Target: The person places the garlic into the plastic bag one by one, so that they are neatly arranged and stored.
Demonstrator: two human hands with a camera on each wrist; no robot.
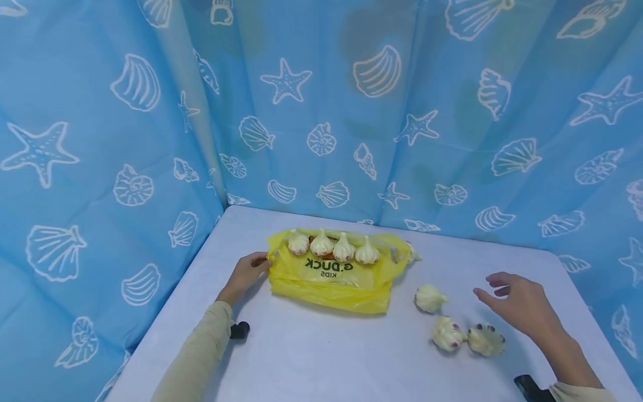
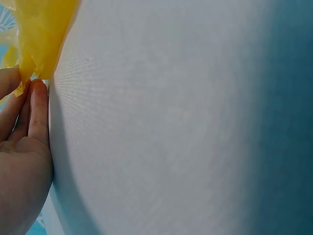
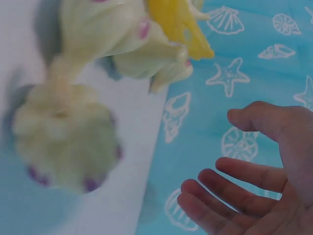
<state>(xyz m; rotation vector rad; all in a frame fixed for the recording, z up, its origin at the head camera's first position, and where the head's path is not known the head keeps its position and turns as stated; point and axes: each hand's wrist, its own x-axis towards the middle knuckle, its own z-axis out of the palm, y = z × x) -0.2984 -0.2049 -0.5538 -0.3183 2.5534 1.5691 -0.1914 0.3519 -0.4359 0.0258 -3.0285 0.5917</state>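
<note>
A yellow plastic bag (image 1: 331,287) printed "G.DUCK KIDS" lies flat on the table, its lettering mirrored. Several garlic bulbs (image 1: 344,248) sit in a row along its far part. My left hand (image 1: 246,276) pinches the bag's left edge between thumb and fingers; the left wrist view shows the yellow film (image 2: 44,39) there. Over the right side of the table, my right hand (image 1: 524,301) hovers with fingers spread and nothing in them. Nearest to it are three loose garlic bulbs, one by itself (image 1: 429,298) and a close pair (image 1: 485,339). A blurred bulb (image 3: 68,137) fills the right wrist view's left side.
Another garlic bulb (image 1: 414,254) shows partly behind the bag's right edge. The white table (image 1: 301,357) is bordered by blue curtains (image 1: 301,151) with shell and starfish prints at the back and sides. Black wrist gear (image 1: 240,330) sits by the left sleeve.
</note>
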